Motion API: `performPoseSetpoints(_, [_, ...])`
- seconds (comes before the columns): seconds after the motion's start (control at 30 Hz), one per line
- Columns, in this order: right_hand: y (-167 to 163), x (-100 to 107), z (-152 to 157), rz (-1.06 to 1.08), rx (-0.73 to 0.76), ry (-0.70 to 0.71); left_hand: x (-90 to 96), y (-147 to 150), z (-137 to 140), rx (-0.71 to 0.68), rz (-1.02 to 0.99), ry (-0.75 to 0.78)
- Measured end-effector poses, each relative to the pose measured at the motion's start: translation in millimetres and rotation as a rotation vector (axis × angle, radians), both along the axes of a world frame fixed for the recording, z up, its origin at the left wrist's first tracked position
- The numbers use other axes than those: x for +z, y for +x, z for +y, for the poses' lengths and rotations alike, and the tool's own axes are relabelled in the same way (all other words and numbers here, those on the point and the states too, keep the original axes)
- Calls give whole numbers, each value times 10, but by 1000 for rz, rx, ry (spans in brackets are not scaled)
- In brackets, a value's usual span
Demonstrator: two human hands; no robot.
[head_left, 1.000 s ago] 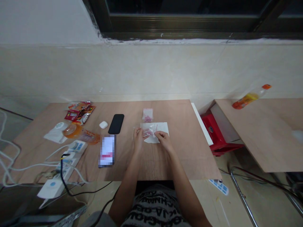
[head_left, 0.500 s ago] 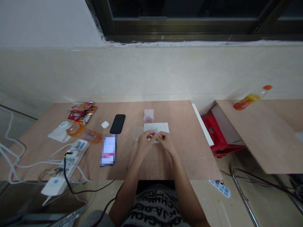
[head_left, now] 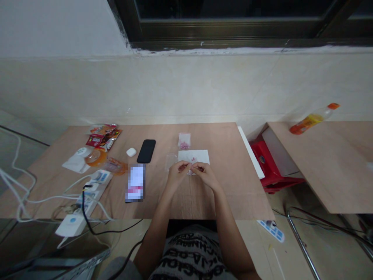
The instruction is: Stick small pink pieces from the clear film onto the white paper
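My left hand and my right hand meet over the front edge of a white sheet of paper. Both have their fingers pinched, the tips close together. Whatever is between them is too small to name. Tiny pink pieces lie on the paper just beyond my fingertips. Behind the paper rests a small clear bag with pink bits at its near end. Another clear plastic bag lies flat to the left of the paper, beside my left hand.
To the left are a black phone, a lit phone, a white case, an orange bottle, snack packets and a power strip with cables. A red stool stands between this table and another, which bears a bottle.
My fingertips have shifted slightly and the pink pieces on the paper now show more plainly beyond them. The whole view has moved a little; the other things lie as before.
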State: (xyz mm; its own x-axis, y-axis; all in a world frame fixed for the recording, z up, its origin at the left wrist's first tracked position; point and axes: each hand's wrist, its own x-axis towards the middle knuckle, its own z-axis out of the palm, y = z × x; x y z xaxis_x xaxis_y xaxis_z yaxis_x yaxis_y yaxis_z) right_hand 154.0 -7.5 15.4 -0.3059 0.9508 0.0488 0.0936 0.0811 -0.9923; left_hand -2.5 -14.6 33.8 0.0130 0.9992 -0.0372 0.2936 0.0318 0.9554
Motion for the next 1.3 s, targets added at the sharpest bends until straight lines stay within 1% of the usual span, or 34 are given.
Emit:
performPoseSetpoints(0.17, [0, 28, 1, 38, 40, -1, 21, -23, -4, -11, -132, -52])
performPoseSetpoints(0.37, [-24, 49, -34, -31, 20, 34, -27, -41, -3, -16, -190, -91])
performPoseSetpoints(0.47, [-50, 28, -48, -68, -5, 47, -55, -40, 6, -9, -133, -86])
performPoseSetpoints(0.6, [-104, -2, -56, -130, -110, 83, -29, -23, -7, 14, 43, -53])
performPoseSetpoints(0.8, [-168, 24, -75, -239, -183, 140, 73, 26, -77, -60, 206, 5])
performPoseSetpoints(0.9, [-197, 60, -96, -298, -232, 155, 79, 49, -93, -46, 212, 35])
performPoseSetpoints(1.03, [-252, 114, -125, -343, -315, 159, 66, 69, -88, -10, 162, 45])
performPoseSetpoints(1.13, [-295, 141, -141, -343, -354, 153, 68, 74, -79, 13, 123, 41])
performPoseSetpoints(1.3, [-355, 149, -163, -315, -377, 136, 78, 79, -70, 34, 98, 39])
